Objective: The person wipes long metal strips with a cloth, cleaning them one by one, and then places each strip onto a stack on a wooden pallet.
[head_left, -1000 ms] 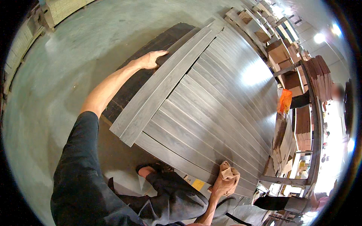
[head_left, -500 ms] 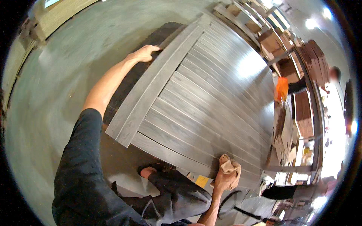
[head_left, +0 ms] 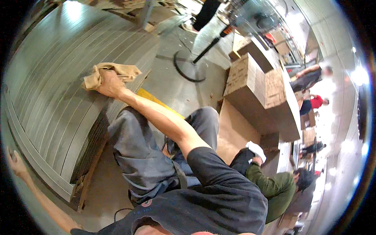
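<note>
A large grey wood-grain panel [head_left: 51,78] with long parallel grooves lies flat on top of a stack of layered sheets [head_left: 92,147] at the left. My right hand [head_left: 111,84] grips a crumpled tan cloth [head_left: 127,71] and presses it against the panel near its right side. At the far left rim, beside the panel's outer frame strip, is my left hand [head_left: 16,162]; it looks empty, with thumb and fingers apart. My bent legs are beside the stack's near right corner.
A fan with a black round base [head_left: 189,66] stands on the floor beyond my knees. Large brown boxes [head_left: 250,78] are at the right. A person in a green sleeve [head_left: 274,184] with a white glove crouches close by at the right; other people are farther off.
The view has swung to the right, showing the boxes and the nearby person. My right hand still holds the cloth on the panel; my left hand now shows at the far left rim.
</note>
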